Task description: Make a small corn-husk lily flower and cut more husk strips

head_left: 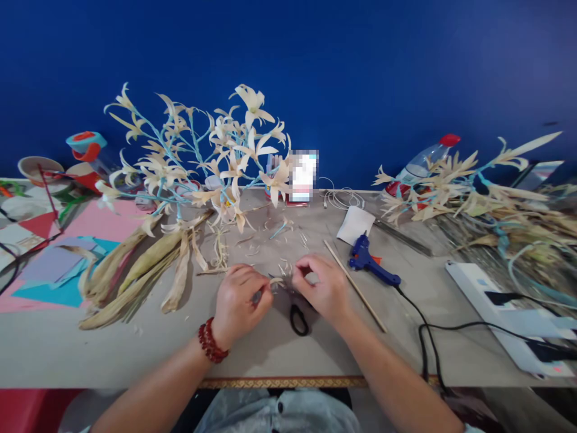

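My left hand (241, 300), with a red bead bracelet (211, 341) at the wrist, is curled with thumb and fingers together above the middle of the table. Whatever it pinches is too small to make out. Facing it, my right hand (322, 285) has thumb and forefinger pressed together in a ring; a small pale strip (277, 280) shows between the two hands, and I cannot tell which one holds it. Black-handled scissors (299, 320) lie below the right hand, partly hidden by it. Thin pale scraps (285, 264) are scattered just beyond the hands.
Pale husk flowers (234, 162) stand at the back, more (442, 186) at right. Dried husks (144, 264) and coloured paper (54, 288) lie left. On the right are a wooden stick (356, 287), a blue glue gun (372, 261), its black cable and a white power strip (491, 319).
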The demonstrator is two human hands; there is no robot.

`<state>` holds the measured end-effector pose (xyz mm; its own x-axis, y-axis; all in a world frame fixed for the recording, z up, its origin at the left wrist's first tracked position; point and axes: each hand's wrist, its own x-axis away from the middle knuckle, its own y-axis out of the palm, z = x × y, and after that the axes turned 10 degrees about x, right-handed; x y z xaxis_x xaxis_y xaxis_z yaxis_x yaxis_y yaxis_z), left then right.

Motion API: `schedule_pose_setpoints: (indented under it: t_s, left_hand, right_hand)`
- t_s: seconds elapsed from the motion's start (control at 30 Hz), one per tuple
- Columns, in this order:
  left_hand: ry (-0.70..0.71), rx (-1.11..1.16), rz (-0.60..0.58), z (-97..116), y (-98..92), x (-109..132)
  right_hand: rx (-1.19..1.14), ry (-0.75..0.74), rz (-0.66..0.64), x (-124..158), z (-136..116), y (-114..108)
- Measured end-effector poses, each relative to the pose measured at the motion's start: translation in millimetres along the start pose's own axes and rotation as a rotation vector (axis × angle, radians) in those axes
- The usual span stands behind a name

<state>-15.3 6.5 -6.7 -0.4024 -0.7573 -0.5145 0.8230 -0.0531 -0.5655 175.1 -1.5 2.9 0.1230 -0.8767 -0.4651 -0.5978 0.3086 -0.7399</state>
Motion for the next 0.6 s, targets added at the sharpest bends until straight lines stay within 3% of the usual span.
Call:
schedule_pose_setpoints:
  t_s: [0.23, 0.37, 0.6]
  left_hand:
    - [0.0, 0.009, -0.007, 1.3, 0.2, 0.4]
    - [0.005, 0.012, -0.009, 1.9, 0.9, 0.6]
    - [-0.01, 0.014, 0.028, -0.6, 0.6, 1.2]
  right_hand:
    - [-0.043, -0.035, -0.208, 0.8, -17.2, 8.0]
    - [-0.013, -0.03, -0.176, 2.2, -12.0, 12.7]
    - [0.05, 0.048, -0.084, 0.4, -2.7, -0.7]
